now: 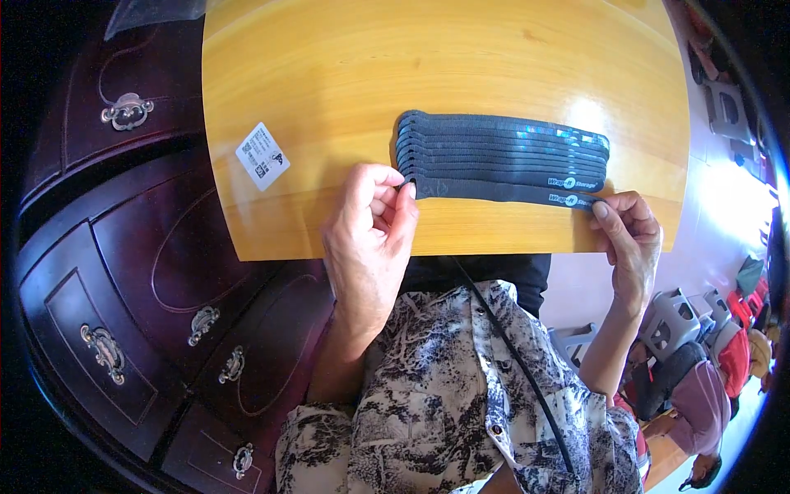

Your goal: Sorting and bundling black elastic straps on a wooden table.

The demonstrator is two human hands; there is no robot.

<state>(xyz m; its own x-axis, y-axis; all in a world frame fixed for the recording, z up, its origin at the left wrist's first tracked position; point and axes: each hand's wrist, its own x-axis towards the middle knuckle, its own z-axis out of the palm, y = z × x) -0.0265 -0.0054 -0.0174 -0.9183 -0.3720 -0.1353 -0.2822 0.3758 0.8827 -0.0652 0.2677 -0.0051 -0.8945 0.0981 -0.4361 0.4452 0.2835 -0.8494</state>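
Several black hook-and-loop straps (502,142) lie overlapped in a fanned stack on the wooden table, rounded ends at the left. The nearest strap (494,193) stretches along the front of the stack, with light print near its right end. My left hand (366,235) pinches its left end between thumb and fingertips. At the other end, my right hand (632,235) grips the strap's tip, thumb on top and fingers curled. A white label with rounded corners (262,156) lies to the left, apart from the straps.
The yellow wooden table (329,74) has its front edge just in front of me. Dark cabinets (123,239) with metal handles stand at the left. Clear plastic (152,12) shows at the top left. Grey stools (671,325) and seated people (699,395) are at the right. A black cord (518,362) hangs over my patterned shirt.
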